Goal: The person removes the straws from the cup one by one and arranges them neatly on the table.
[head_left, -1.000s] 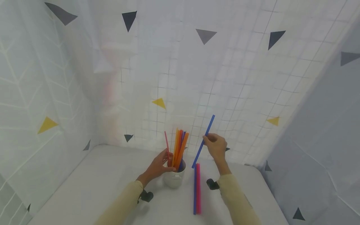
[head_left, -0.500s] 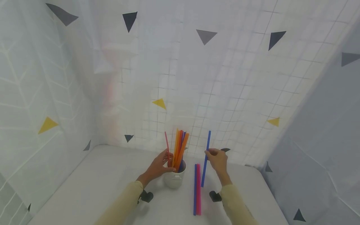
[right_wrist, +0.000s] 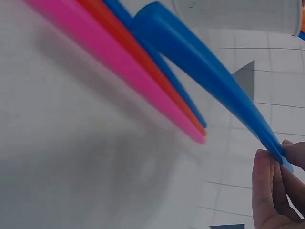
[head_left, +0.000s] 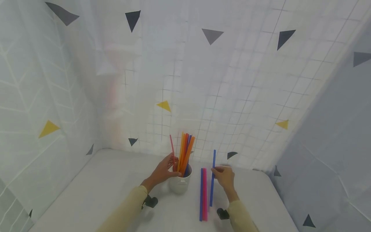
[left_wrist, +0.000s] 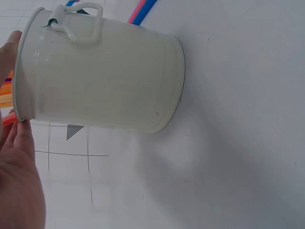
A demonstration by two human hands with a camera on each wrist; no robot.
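My left hand (head_left: 161, 171) grips the rim of a white cup (head_left: 178, 187), thumb in front and fingers at the far side. Several straws (head_left: 186, 154), orange, yellow, red and blue, stand in the cup. A thin red straw (head_left: 172, 145) leans by the left fingers. To the right, my right hand (head_left: 226, 177) pinches a blue straw (head_left: 212, 190) between thumb and fingertips. That straw is above the table, beside a lying row: another blue straw (head_left: 201, 196), a red straw (right_wrist: 143, 62) seen in the right wrist view, and a pink straw (head_left: 205, 196).
All this is on a white table (head_left: 95, 190). Behind it hangs a pale curtain (head_left: 188, 80) with grid lines and triangles, and more cloth stands at both sides. A wire-like handle (left_wrist: 88, 24) is fixed to the cup's side.
My right hand has come down and nearer with the blue straw, which has turned from slanted to nearly in line with the lying straws. The left hand stays at the cup.
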